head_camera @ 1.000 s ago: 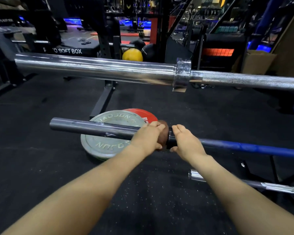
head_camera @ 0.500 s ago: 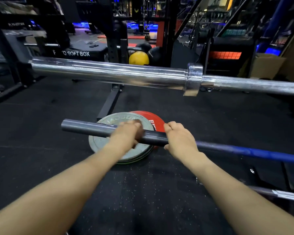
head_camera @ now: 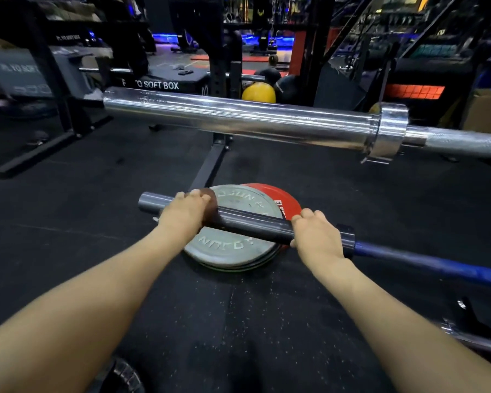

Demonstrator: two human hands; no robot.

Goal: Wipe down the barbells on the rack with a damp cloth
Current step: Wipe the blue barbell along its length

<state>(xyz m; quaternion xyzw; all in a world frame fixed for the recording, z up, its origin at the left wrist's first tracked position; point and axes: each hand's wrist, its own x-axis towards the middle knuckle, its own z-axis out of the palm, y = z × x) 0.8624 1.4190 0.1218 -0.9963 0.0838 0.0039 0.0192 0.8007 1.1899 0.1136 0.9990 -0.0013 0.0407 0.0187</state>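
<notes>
A dark barbell sleeve (head_camera: 250, 221) is gripped by both hands. The left hand (head_camera: 186, 212) is curled over the sleeve near its free end, and a brown cloth (head_camera: 210, 207) is pressed round the metal under its fingers, showing just beside the knuckles toward the right hand. The right hand (head_camera: 315, 236) is wrapped over the same sleeve farther along, its fingers curled across the top, right against the collar (head_camera: 347, 241). Beyond that collar, away from the right hand, the blue shaft (head_camera: 425, 263) of the bar is seen running off to the side. Below the sleeve, between the two hands, a grey weight plate (head_camera: 227, 251) is laid flat on the black floor (head_camera: 68, 222), with a red plate (head_camera: 284, 199) partly under it. Above and beyond both hands, a chrome barbell (head_camera: 238, 120) is held crosswise. Behind it, a yellow ball (head_camera: 258, 93) is seen.
</notes>
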